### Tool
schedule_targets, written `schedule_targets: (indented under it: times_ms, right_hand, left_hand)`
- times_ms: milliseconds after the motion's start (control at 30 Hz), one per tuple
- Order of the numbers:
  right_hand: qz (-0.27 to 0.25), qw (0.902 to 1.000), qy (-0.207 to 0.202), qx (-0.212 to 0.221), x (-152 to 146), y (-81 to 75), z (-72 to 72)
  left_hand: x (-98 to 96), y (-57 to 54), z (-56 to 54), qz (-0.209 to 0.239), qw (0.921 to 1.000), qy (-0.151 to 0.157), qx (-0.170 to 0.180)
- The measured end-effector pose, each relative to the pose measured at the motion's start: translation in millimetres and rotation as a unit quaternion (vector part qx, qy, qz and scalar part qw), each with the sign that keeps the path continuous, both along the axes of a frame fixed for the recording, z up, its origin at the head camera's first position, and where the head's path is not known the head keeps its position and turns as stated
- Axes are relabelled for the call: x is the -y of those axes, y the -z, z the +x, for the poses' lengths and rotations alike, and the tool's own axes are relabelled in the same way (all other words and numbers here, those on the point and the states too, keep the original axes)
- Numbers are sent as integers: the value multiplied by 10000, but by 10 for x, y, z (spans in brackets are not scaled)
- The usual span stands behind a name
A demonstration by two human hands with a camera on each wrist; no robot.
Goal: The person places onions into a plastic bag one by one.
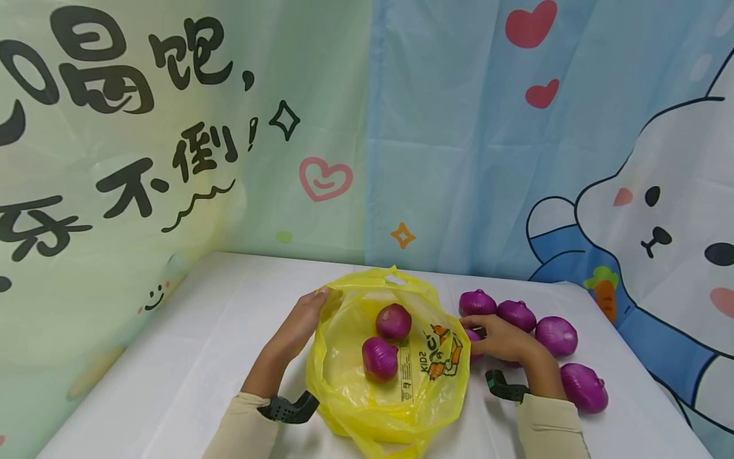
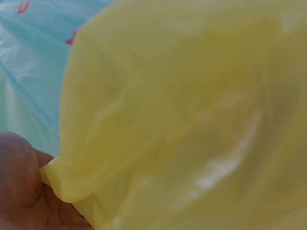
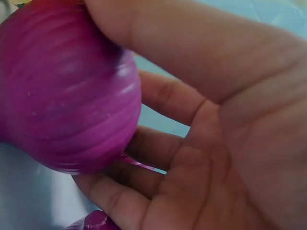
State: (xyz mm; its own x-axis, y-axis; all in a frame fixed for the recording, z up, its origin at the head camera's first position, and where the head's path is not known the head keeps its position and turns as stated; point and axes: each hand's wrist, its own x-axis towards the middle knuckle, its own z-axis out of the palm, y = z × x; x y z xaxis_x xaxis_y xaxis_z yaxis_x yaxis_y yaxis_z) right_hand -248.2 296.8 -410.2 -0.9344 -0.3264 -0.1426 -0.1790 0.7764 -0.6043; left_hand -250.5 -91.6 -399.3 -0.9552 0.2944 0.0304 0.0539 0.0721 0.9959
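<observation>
A yellow plastic bag (image 1: 344, 395) stands with its mouth spread wide on the white table, two purple onions (image 1: 394, 320) inside it. At the bag's left rim, my left hand (image 1: 298, 325) pinches the plastic between thumb and fingers; the left wrist view shows the bag's film (image 2: 182, 105) filling most of the picture. My right hand (image 1: 504, 338), just right of the bag, grips another purple onion (image 3: 72, 96), thumb on top and fingers curled round its far side. In the head view that onion is largely hidden by the hand and the bag.
Several more purple onions (image 1: 556, 336) lie on the white table (image 1: 229, 331) behind and right of my right hand. One onion (image 1: 583, 387) sits beside the right forearm. A printed cloth backdrop (image 1: 436, 127) hangs along the table's back and left side.
</observation>
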Motion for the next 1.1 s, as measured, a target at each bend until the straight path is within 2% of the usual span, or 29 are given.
schedule_targets:
  times_ms: [133,367,633,833,1100]
  right_hand:
    - [77,9999,68,-9,17,1,3]
    - [-55,9992,289,-275,-12,-30,14]
    - [-214,9937,953,-549,-46,-117,29]
    - [-765,9843,1337,-860,-24,-193,21]
    - [-1774,9646,1433,-1327,40,-371,115]
  left_hand:
    - [-1,-13,7,-13,10000,5,24]
    - [1,-14,9,-48,10000,-21,41]
    - [0,-8,8,-35,10000,-28,69]
    - [2,2,3,-81,10000,-12,46]
    - [-6,-11,13,-48,10000,-10,14]
